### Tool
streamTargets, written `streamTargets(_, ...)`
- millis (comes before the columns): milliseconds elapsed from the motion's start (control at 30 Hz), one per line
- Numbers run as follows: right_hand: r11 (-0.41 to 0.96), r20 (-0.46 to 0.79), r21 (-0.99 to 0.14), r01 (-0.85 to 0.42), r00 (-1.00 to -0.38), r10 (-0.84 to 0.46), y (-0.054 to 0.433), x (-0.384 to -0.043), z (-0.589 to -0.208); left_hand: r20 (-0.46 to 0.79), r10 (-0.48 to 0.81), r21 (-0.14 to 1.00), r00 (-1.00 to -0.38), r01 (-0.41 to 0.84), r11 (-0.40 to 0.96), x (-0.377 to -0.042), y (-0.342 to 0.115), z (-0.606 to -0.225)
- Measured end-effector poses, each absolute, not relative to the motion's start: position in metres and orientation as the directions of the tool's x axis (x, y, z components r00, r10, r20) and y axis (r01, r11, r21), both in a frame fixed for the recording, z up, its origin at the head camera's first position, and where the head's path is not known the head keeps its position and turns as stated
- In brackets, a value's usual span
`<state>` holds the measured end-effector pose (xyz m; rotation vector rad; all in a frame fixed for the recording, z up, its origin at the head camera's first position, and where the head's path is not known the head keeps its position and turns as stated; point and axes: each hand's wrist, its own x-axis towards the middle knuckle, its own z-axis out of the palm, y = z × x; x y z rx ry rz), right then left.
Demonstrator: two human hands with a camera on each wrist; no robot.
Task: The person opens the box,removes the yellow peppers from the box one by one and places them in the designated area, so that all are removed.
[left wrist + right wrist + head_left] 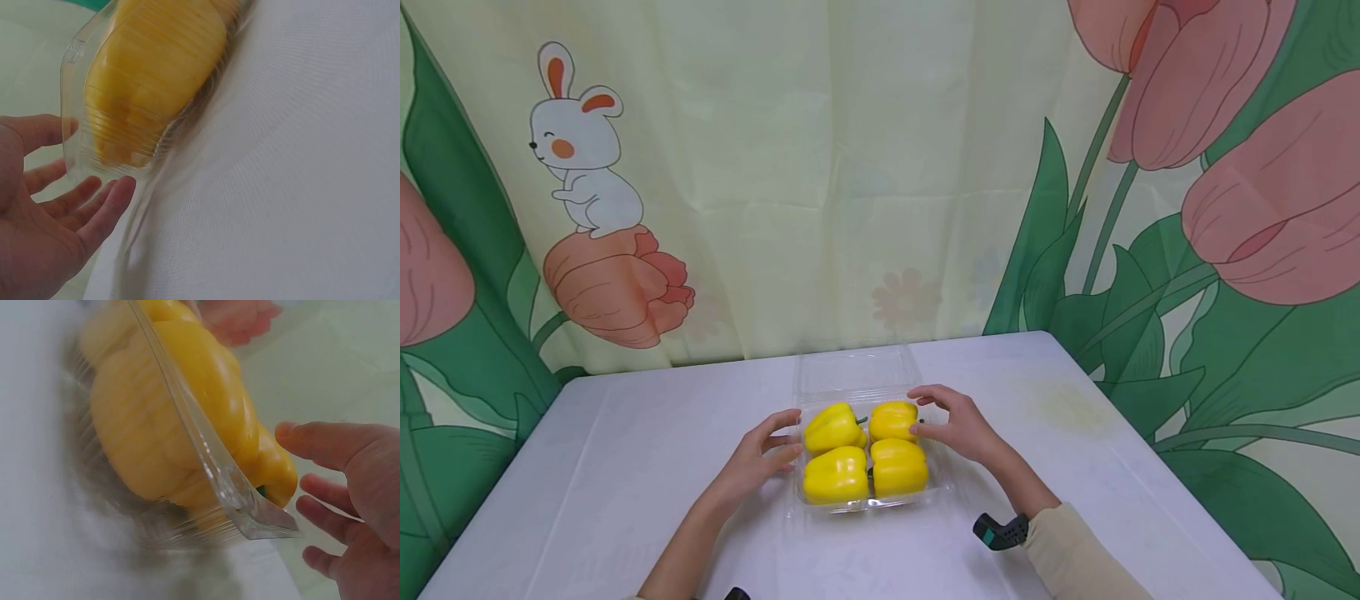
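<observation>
Several yellow bell peppers lie in two rows in a clear plastic clamshell box on the table. The box's lid is folded back behind it. My left hand is at the box's left side, fingers spread and loosely bent, the fingertips right at the ribbed wall. On the other side, my right hand hovers by the far right pepper, thumb and fingers apart. In the right wrist view a gap shows between that hand's fingertips and the box rim. Neither hand grips anything.
A white cloth covers the table, with a faint yellowish stain at the right. Behind the table hangs a curtain printed with tulips and a rabbit. A black wrist device sits at my right sleeve.
</observation>
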<state>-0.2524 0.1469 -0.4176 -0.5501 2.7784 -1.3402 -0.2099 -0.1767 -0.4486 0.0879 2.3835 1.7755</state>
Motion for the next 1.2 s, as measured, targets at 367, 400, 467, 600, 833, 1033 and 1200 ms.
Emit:
streamTargets(367,0.597,0.109,-0.747,-0.292,-0.94,-0.322,0.1436,-0.2549,-0.42,-0.095,0.153,0.957,-0.984,-0.048,0.286,-0.2086,-0.1769,-0.4481)
streamTargets(400,0.598,0.106,-0.747,-0.29,-0.94,-0.323,0.1435,-0.255,-0.4202,-0.095,0.151,0.956,-0.984,-0.048,0.288,-0.2087,-0.1767,-0.4483)
streamTargets(467,0.598,0.102,-0.748,-0.287,-0.941,-0.324,0.143,-0.255,-0.4201,-0.096,0.145,0.955,-0.985,-0.05,0.293,-0.2091,-0.1764,-0.4486)
streamTargets(600,0.6,0.097,-0.748,-0.286,-0.94,-0.327,0.1421,-0.2559,-0.4208,-0.095,0.14,0.953,-0.986,-0.05,0.298,-0.2095,-0.1761,-0.4489)
streamTargets(833,0.605,0.083,-0.747,-0.274,-0.942,-0.325,0.1397,-0.2577,-0.4218,-0.093,0.144,0.955,-0.985,-0.047,0.294,-0.2093,-0.177,-0.4498)
streamTargets(1033,0.611,0.082,-0.738,-0.285,-0.938,-0.338,0.1388,-0.2584,-0.4218,-0.096,0.133,0.953,-0.987,-0.052,0.298,-0.2096,-0.1759,-0.4493)
streamTargets(1200,0.615,0.068,-0.736,-0.282,-0.935,-0.347,0.1383,-0.2587,-0.4211,-0.096,0.133,0.954,-0.986,-0.053,0.296,-0.209,-0.1758,-0.449)
